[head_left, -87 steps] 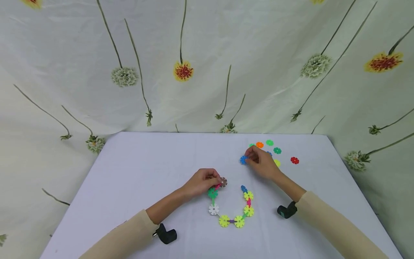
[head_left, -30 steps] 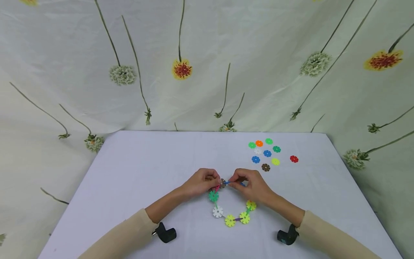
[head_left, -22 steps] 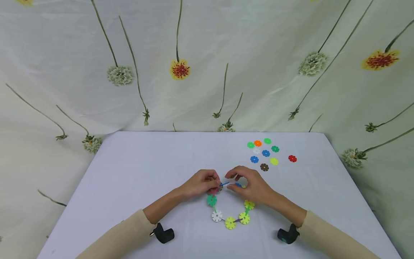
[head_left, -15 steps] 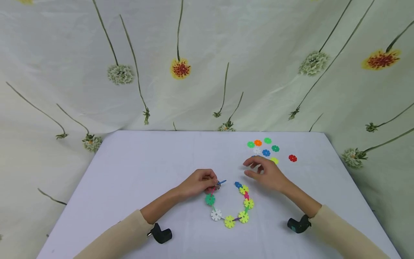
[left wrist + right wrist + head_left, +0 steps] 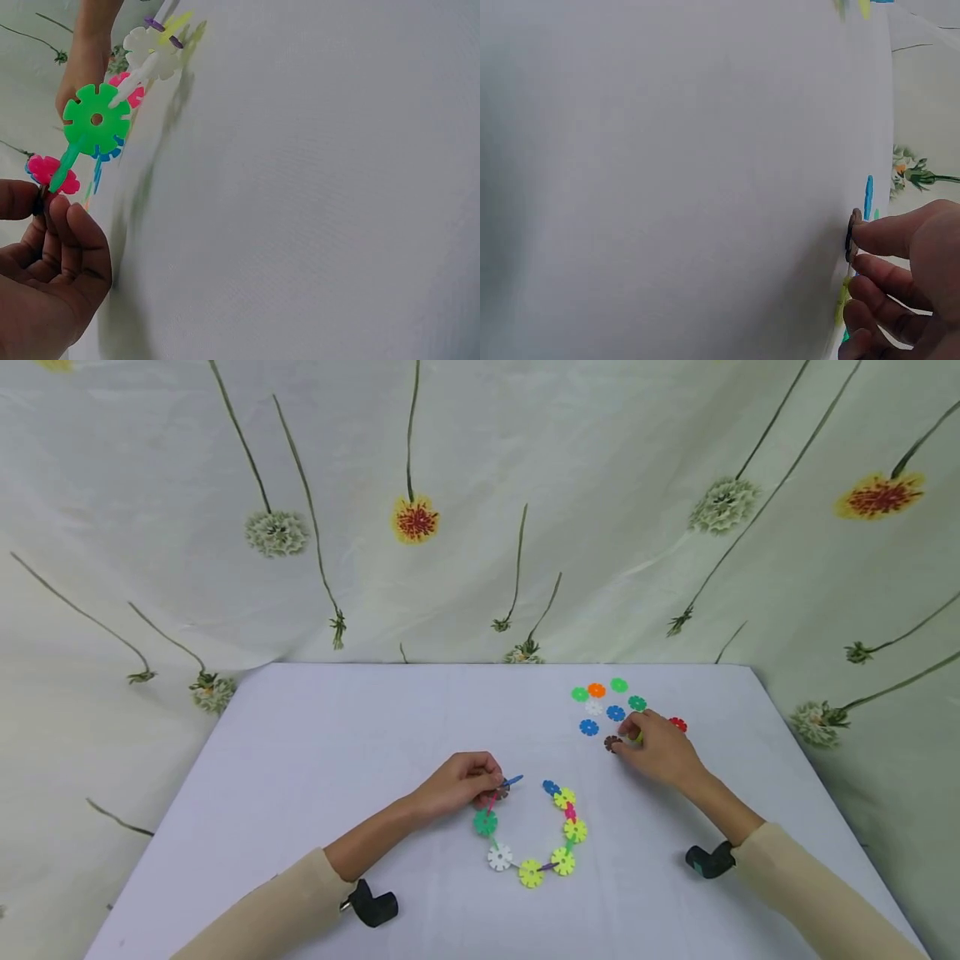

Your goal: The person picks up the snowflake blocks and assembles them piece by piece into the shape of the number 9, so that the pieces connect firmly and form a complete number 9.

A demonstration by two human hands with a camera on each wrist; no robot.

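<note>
A curved chain of interlocking plastic discs, with pieces like the green disc (image 5: 97, 120) and the white disc (image 5: 500, 857), lies near the table's middle, open at the top. My left hand (image 5: 467, 781) pinches the brown disc (image 5: 40, 201) at its left end, from which a blue disc (image 5: 513, 781) sticks out edge-on. Its other end is a blue disc (image 5: 551, 787). Farther right, my right hand (image 5: 656, 747) is at a loose brown disc (image 5: 612, 743), thumb and finger pinching its edge in the right wrist view. A yellow disc (image 5: 639, 738) shows partly beneath that hand.
Several loose discs lie at the back right, among them an orange disc (image 5: 596, 690), a white disc (image 5: 594, 707) and a red disc (image 5: 678, 725). A flowered cloth (image 5: 480, 527) hangs behind the white table (image 5: 337, 718). Black wrist devices (image 5: 375, 906) sit below both wrists.
My right hand brought a blue disc to the chain's brown end disc, let go of it there, then moved back right to the loose brown disc. My left hand kept its pinch.
</note>
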